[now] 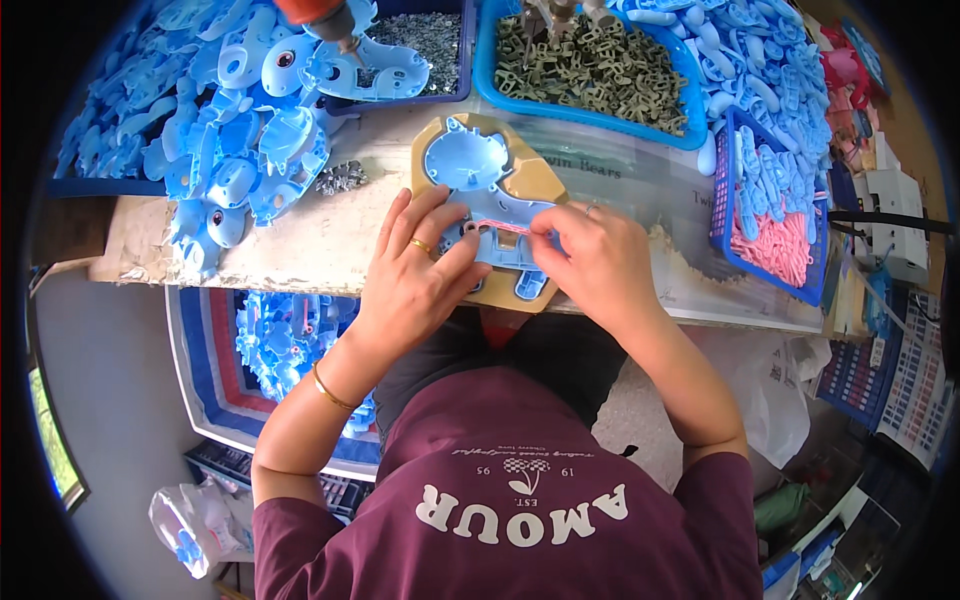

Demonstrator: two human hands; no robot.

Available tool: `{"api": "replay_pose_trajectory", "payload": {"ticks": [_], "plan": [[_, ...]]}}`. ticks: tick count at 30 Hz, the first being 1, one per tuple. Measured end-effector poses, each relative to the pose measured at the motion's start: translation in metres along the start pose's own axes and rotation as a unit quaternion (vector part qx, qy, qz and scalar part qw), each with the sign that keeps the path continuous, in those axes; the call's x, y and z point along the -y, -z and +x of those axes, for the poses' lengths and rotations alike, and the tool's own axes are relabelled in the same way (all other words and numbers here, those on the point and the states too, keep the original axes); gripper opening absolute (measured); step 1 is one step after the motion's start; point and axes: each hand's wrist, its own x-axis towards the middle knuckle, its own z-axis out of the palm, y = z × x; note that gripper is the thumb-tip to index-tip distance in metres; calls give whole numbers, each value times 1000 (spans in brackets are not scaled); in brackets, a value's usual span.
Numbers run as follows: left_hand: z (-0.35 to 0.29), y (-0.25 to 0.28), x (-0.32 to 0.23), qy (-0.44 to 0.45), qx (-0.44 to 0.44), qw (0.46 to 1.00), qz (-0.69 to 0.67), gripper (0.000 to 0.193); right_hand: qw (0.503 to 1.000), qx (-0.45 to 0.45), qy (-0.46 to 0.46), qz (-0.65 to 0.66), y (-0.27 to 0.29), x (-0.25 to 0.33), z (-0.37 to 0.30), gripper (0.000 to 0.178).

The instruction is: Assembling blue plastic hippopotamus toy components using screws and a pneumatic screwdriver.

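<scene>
A blue plastic toy shell (466,160) lies hollow side up in a tan fixture block (545,183) at the table's front edge. Across its lower part runs a thin pink plastic piece (503,226). My right hand (603,262) pinches the right end of this piece between thumb and fingertips. My left hand (418,268) bends over the shell's left side, its fingertips pressing on the shell near the pink piece's other end. Those fingertips partly cover what lies under them.
Blue shells (215,150) are heaped at left. Behind the fixture stand a dark bin of screws (425,45) and a blue tray (600,118) of olive-coloured parts. A red-bodied screwdriver (318,12) hangs above. At right is a basket (722,200) with blue and pink pieces.
</scene>
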Motion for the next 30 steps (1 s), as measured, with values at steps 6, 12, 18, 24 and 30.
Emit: {"api": "replay_pose_trajectory", "payload": {"ticks": [6, 12, 18, 24, 30], "plan": [[-1, 2, 1, 3, -3, 1000, 0, 31, 996, 79, -42, 0, 11, 1, 10, 9], [0, 8, 4, -2, -13, 1000, 1, 28, 995, 17, 29, 91, 34, 44, 79, 31], [26, 29, 17, -27, -101, 994, -37, 22, 938, -123, 144, 292, 24, 134, 233, 53], [55, 51, 73, 31, -126, 988, 83, 8, 942, 57, 20, 330, 74, 122, 221, 32], [150, 6, 118, -51, -60, 976, 203, 10, 961, -65, 70, 261, 65, 75, 184, 31]]}}
